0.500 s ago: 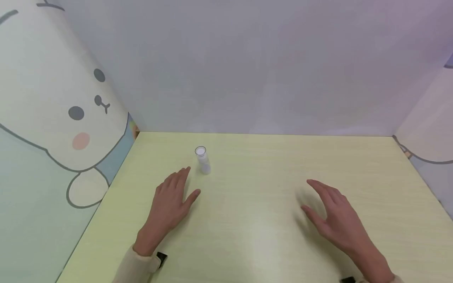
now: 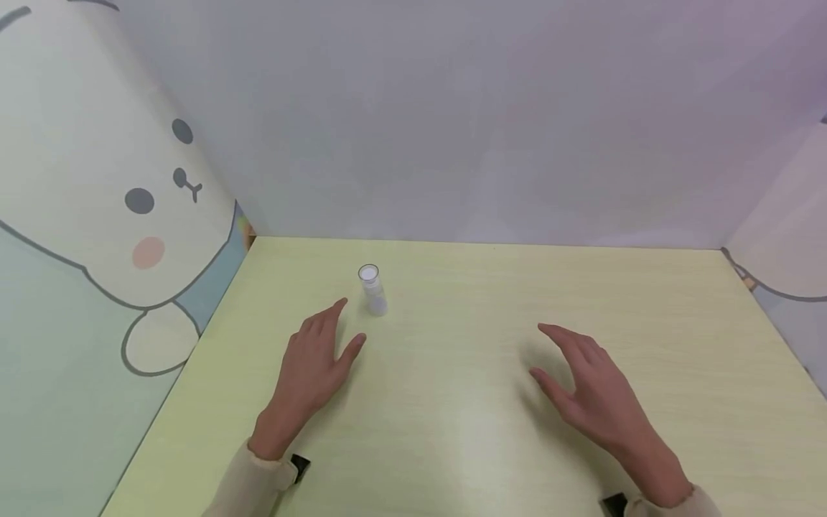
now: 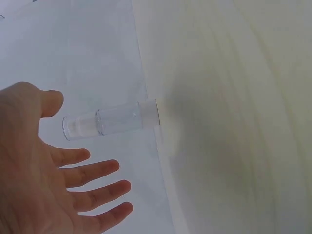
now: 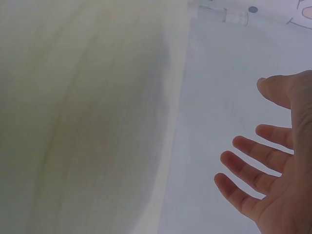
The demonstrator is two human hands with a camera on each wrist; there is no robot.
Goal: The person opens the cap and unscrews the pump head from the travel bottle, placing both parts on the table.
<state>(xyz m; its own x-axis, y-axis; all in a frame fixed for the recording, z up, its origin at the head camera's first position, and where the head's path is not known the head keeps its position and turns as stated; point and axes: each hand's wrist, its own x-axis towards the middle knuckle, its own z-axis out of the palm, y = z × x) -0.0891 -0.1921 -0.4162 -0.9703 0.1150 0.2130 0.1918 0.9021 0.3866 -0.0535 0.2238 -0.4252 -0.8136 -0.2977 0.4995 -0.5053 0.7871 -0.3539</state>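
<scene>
A small clear bottle (image 2: 374, 293) with a white base stands upright toward the back left of the pale wooden table (image 2: 452, 337). My left hand (image 2: 311, 362) is just in front and to the left of it, fingers extended and thumb spread, holding nothing. The left wrist view shows the see-through bottle (image 3: 117, 119) past the thumb and fingertips, apart from them. Over the right half of the table hovers my right hand (image 2: 597, 395), its thumb apart from the lightly bent fingers, with nothing in it. In the right wrist view the bottle (image 4: 219, 13) appears far off at the top.
A plain greyish-lilac wall panel (image 2: 478, 129) rises at the table's back edge. On the left a side panel (image 2: 71, 345) carries a cartoon animal print, and a similar printed panel (image 2: 788, 230) borders the right side.
My right hand has moved left, toward the table's middle. The left hand has shifted slightly forward, near the bottle. The bottle still stands on the table.
</scene>
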